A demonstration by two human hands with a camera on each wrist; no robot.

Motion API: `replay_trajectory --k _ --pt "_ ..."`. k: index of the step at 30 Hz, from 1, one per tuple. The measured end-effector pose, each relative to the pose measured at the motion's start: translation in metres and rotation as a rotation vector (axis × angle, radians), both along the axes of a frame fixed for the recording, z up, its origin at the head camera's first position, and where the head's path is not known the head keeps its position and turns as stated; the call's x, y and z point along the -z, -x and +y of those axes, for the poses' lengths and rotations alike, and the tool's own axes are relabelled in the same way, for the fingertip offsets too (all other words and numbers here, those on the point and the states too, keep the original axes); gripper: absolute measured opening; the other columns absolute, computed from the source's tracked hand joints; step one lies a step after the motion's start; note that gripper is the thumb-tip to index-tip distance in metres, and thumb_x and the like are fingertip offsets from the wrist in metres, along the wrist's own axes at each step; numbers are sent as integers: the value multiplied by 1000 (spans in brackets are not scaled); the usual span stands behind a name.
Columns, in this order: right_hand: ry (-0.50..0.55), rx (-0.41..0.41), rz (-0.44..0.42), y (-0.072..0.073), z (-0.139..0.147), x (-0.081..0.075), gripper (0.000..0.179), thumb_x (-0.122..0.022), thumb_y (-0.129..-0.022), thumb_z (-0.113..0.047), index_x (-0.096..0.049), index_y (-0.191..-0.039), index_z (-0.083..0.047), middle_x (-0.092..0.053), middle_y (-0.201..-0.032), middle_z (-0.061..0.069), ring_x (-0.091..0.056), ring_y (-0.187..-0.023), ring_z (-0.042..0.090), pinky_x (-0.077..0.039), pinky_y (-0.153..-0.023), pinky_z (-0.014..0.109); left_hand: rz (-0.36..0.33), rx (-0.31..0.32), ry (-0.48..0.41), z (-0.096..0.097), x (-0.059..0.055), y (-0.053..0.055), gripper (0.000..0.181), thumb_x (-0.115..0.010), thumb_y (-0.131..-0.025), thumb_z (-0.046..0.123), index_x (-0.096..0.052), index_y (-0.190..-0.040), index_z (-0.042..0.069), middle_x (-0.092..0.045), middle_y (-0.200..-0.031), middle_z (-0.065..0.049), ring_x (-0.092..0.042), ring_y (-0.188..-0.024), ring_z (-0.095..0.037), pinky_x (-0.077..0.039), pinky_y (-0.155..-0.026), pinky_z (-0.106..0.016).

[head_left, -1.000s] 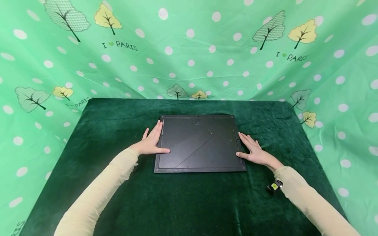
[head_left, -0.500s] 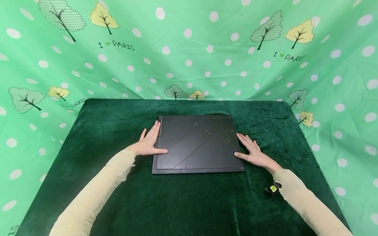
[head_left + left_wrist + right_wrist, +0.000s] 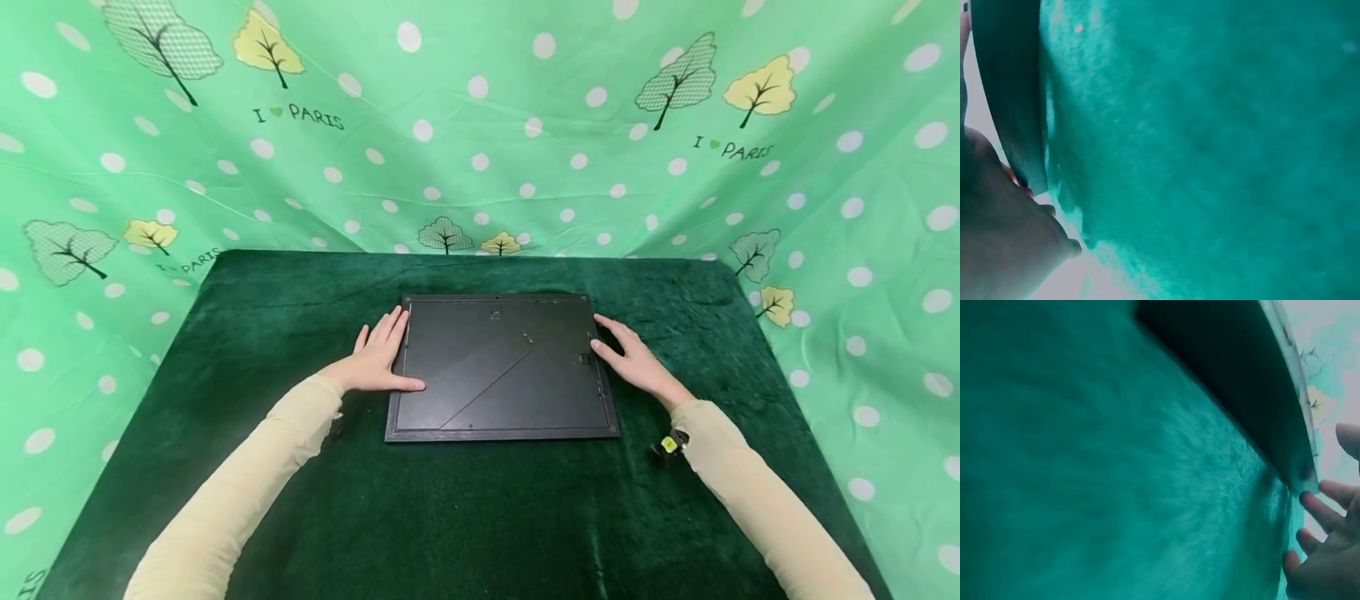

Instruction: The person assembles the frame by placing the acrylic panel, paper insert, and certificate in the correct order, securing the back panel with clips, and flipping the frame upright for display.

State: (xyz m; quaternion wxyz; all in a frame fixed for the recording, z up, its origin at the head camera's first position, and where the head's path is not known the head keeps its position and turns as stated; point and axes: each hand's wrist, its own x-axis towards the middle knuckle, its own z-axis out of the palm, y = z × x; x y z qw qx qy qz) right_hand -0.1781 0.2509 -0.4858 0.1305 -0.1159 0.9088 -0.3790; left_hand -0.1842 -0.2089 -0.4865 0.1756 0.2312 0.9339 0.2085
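A black picture frame (image 3: pixel 480 350) lies face down, its back panel and folded stand flap upward. Along its left edge rests my left hand (image 3: pixel 371 365), fingers straight and thumb laid over the rim onto the back panel. My right hand (image 3: pixel 637 362) is at the upper part of the right edge, fingers extended and thumb near the rim; whether it touches is hard to tell. In the left wrist view the frame's dark side (image 3: pixel 1013 94) rises beside the left hand (image 3: pixel 1010 244). The right wrist view has the frame's side (image 3: pixel 1235 375) beyond the spread right hand (image 3: pixel 1329 550).
A dark green velvet cloth (image 3: pixel 480 517) covers the table under the frame. A light green curtain (image 3: pixel 480 125) with white dots and printed trees hangs behind and at both sides. A small dark device (image 3: pixel 667 446) sits at the right wrist.
My right hand has slid away from me along the frame's right edge, uncovering the edge's lower part. The left hand and the frame stay put; the view shifted slightly.
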Motion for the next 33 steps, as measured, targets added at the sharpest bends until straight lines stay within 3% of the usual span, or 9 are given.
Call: replay_trajectory --k 4,10,17,23,27,33 --pt "54 -10 -8 19 1 3 64 -45 -103 -35 -17 -155 -10 -27 -151 23 -16 -140 42 -16 -106 63 5 5 17 2 -2 3 128 -72 -74 63 7 -152 0 12 -158 -20 9 -144 -37 6 -109 -60" --pt "159 -62 -108 26 3 -15 66 -51 -102 -18 -13 -154 -4 -24 -149 30 -12 -140 46 -14 -105 66 -5 28 23 3 -1 8 134 -73 -71 66 12 -152 1 21 -157 -17 13 -144 -34 9 -107 -61" --pt "55 -94 -102 40 9 -4 72 -54 -101 -26 -10 -156 -12 -25 -149 25 -6 -141 45 -16 -104 67 -15 31 17 2 -3 10 134 -74 -71 65 12 -151 0 21 -157 -16 12 -145 -29 9 -106 -63" --pt "91 -125 -189 49 10 -8 80 -58 -98 -25 -4 -156 -12 -21 -149 28 -5 -141 45 -15 -104 66 0 50 33 2 2 11 135 -73 -71 66 12 -151 -2 23 -156 -16 8 -145 -27 8 -107 -63" --pt "107 -118 -279 53 13 -12 81 -58 -99 -27 -2 -157 -20 -17 -152 24 -3 -142 43 -17 -105 65 -5 53 30 3 1 11 135 -73 -71 66 13 -151 -1 24 -156 -15 6 -146 -26 7 -108 -62" --pt "111 -109 -307 56 10 -15 83 -60 -97 -28 -2 -157 -19 -16 -153 24 -7 -142 42 -20 -105 63 -12 47 14 2 -1 10 134 -74 -72 64 14 -150 0 25 -156 -15 5 -146 -27 6 -108 -62"
